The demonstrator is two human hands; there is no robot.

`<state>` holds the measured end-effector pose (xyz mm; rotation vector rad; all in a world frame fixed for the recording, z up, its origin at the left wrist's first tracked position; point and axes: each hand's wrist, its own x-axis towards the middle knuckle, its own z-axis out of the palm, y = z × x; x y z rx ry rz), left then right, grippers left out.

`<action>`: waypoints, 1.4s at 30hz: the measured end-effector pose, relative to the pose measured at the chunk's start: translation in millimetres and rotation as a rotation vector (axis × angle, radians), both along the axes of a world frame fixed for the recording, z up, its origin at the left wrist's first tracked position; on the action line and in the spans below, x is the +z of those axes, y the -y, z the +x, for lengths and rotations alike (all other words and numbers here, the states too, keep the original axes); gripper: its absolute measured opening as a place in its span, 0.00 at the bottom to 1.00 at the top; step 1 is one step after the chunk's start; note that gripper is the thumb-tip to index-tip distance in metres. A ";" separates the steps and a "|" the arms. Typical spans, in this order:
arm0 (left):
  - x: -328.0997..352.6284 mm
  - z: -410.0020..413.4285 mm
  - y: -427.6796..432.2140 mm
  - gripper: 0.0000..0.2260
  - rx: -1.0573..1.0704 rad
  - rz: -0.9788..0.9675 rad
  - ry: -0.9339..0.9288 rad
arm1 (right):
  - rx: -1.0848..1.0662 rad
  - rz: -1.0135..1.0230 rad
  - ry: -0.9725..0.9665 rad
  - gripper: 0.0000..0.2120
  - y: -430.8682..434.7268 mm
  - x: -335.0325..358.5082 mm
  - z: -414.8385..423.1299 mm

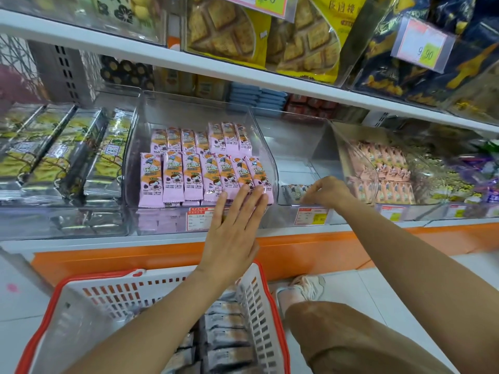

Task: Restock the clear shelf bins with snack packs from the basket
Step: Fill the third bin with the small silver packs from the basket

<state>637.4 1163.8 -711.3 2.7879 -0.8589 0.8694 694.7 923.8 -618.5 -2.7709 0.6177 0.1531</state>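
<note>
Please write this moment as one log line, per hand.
left hand: flat on pink packs | right hand: pinches grey pack in next bin | basket: holds grey packs

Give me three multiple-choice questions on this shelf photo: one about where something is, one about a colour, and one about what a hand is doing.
1. Where is the white plastic basket with the red rim?
A) on the top shelf
B) below the bottom shelf, close to the person
C) inside a clear bin

2. What is the main colour of the small snack packs under the left hand fingertips?
A) green
B) pink
C) blue

3. What is the right hand doing?
A) lying flat on the floor
B) gripping the basket rim
C) pinching dark grey packs in the nearly empty clear bin

Answers:
1 B: the basket sits lowest in view.
2 B: the wrappers are mostly pink.
3 C: the fingers curl onto the packs at the bin's front.
</note>
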 end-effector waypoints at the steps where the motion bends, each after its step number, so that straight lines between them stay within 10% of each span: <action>1: 0.7 -0.7 -0.4 0.39 -0.005 0.000 -0.006 | -0.019 0.033 0.043 0.10 0.4 -0.3 -1.9; 15: -9.1 -29.1 -29.5 0.27 -0.124 -0.189 0.010 | 0.449 0.613 0.610 0.07 -62.8 -5.4 -91.3; 21: -53.7 -42.3 -76.9 0.20 -0.177 -0.056 -0.166 | 0.524 0.634 0.428 0.05 -111.4 -75.4 -120.6; 29: -127.8 -42.1 -122.5 0.40 0.132 0.164 -0.568 | 0.520 0.369 -0.042 0.09 -145.4 -199.2 -134.9; 42: -159.9 -43.4 -132.1 0.44 0.093 0.209 -0.589 | 0.625 -0.052 -0.356 0.21 -171.6 -263.6 -126.6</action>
